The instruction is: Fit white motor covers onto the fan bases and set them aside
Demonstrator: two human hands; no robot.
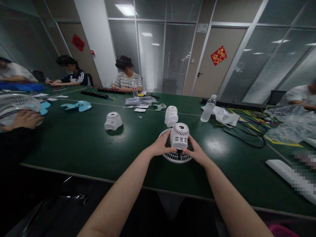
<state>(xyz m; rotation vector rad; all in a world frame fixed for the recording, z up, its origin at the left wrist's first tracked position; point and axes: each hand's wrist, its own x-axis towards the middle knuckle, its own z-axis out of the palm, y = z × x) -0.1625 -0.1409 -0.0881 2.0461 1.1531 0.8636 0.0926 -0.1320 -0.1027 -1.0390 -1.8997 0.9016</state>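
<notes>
A white plastic fan motor cover [179,136], vented with slots and a hole in its top, sits over a round fan grille [176,158]. My left hand [161,144] grips the cover's left side, its thumb near the lower front edge. On the right side, my right hand [196,152] closes on the same cover. Dark parts show just below the cover's front edge; the rest of what lies under it is hidden. Right behind stands a second white motor cover [171,115], and a third cover [113,121] rests farther left on the green table [138,158].
Light-blue fan blades [78,105] lie at left, near a co-worker's hand [24,119] on another fan grille [17,102]. A water bottle [208,109], black cables [249,136] and plastic bags [286,126] lie to the right. Several people sit around the table.
</notes>
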